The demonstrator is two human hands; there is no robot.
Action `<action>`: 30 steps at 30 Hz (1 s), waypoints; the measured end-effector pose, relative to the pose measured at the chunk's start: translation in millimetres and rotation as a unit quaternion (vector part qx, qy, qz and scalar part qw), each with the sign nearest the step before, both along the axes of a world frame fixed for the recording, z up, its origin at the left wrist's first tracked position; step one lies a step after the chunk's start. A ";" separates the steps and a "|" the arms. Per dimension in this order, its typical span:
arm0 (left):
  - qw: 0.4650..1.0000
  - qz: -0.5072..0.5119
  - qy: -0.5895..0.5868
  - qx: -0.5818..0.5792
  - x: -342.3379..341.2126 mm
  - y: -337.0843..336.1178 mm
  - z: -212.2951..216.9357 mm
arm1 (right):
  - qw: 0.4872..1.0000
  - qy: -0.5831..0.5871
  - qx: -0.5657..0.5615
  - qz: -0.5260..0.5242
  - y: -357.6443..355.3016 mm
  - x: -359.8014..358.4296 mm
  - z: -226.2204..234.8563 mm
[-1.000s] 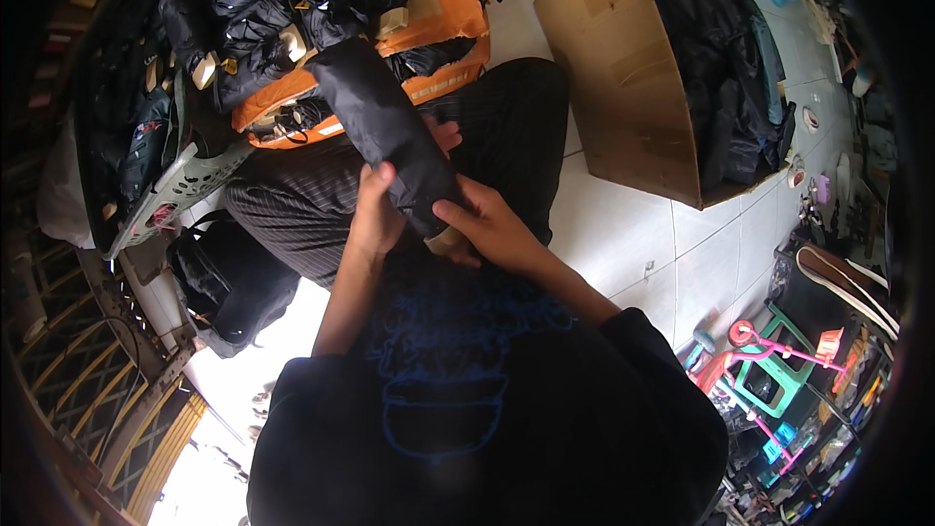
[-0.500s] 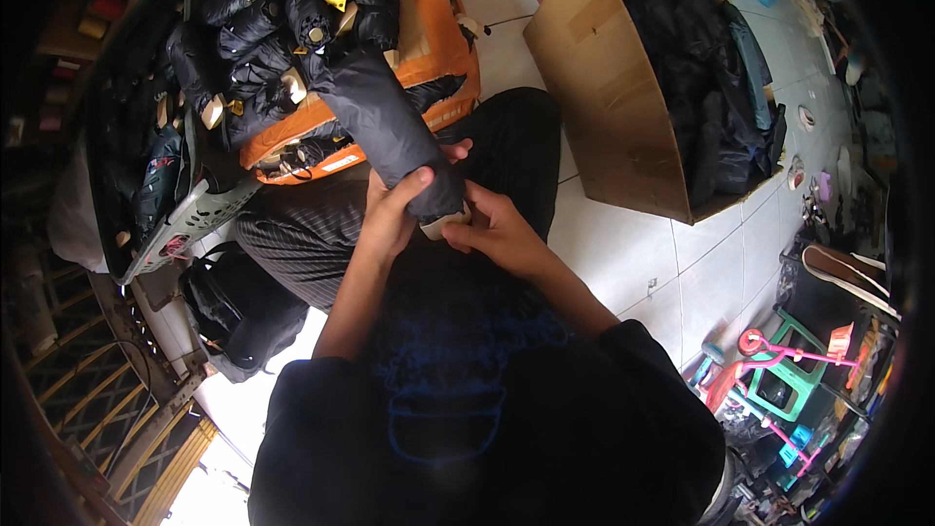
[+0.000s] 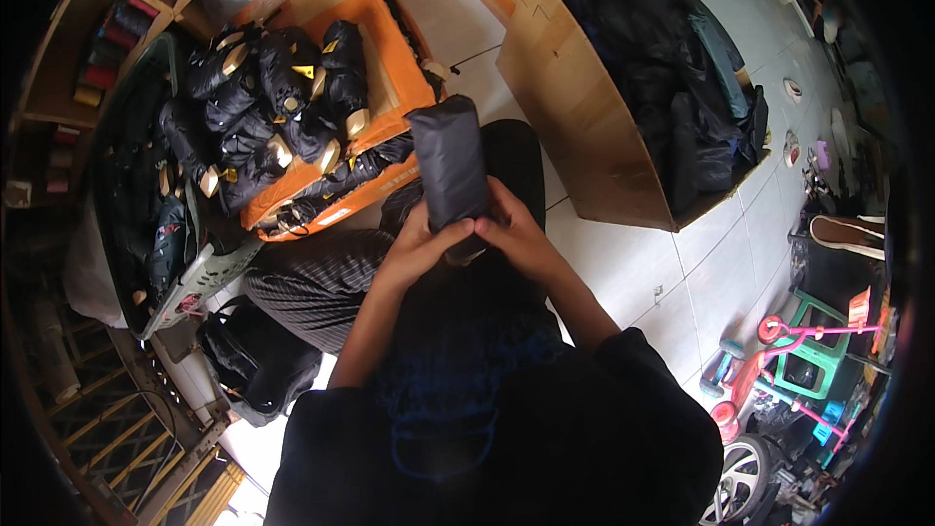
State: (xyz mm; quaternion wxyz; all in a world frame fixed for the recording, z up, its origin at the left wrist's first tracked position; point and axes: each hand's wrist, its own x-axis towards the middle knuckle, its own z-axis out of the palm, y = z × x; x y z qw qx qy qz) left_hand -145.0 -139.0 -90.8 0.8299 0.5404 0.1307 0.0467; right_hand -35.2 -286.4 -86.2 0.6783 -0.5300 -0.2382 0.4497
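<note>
A folding umbrella (image 3: 451, 161) in a smooth black sleeve is held in front of my lap, pointing away from me and nearly upright in the picture. My left hand (image 3: 419, 249) wraps its near left side, and my right hand (image 3: 516, 232) wraps its near right side. Both thumbs press on the sleeve's near end and almost meet. A bit of a pale handle shows just below the thumbs. Beyond my left hand, several similar black umbrellas (image 3: 282, 88) with pale wooden handles lie piled on an orange-taped carton (image 3: 390, 58).
A tall cardboard box (image 3: 594, 107) full of dark fabric pieces stands on the tiled floor (image 3: 633, 273) to the right. At the left are a plastic basket (image 3: 190, 282) of dark items and a black bag (image 3: 255, 356). A pink scooter (image 3: 779, 351) and green stool (image 3: 813, 356) lie at the lower right.
The umbrella has swung from leaning left to nearly straight ahead. My right hand has moved from its pale handle onto the sleeve, and both thumbs have come together. The view has shifted slightly.
</note>
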 end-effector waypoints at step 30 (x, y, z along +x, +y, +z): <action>0.852 0.251 0.050 0.457 -12.2 45.2 11.9 | 0.808 -0.440 -0.365 -0.141 143.2 174.7 -212.2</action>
